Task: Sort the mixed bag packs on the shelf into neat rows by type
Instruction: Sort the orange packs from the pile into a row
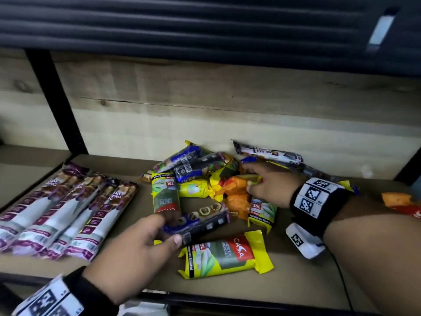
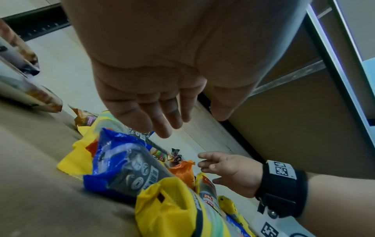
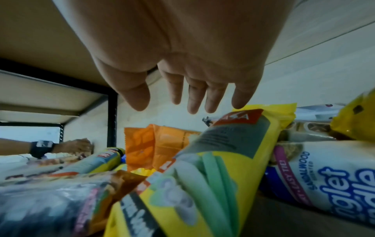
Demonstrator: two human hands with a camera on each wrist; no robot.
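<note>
A heap of mixed bag packs lies mid-shelf: yellow packs (image 1: pixel 223 254), blue-and-black packs (image 1: pixel 200 221), an orange pack (image 1: pixel 234 195). Several white-and-purple packs (image 1: pixel 57 213) lie side by side at the left. My left hand (image 1: pixel 168 229) is at the near end of one blue-and-black pack (image 2: pixel 125 163); in the left wrist view its fingers (image 2: pixel 172 115) are straight and just above the pack. My right hand (image 1: pixel 252 181) hovers over the orange pack (image 3: pixel 158 144) and a yellow pack (image 3: pixel 223 152), with its fingers (image 3: pixel 194 99) spread and holding nothing.
The shelf board (image 1: pixel 284 281) has a wooden back wall and a black upright post (image 1: pixel 57 103) at the left. A white-and-dark pack (image 1: pixel 268 153) lies against the back wall. Another orange-red pack (image 1: pixel 401 202) shows at the right edge. An upper shelf hangs close overhead.
</note>
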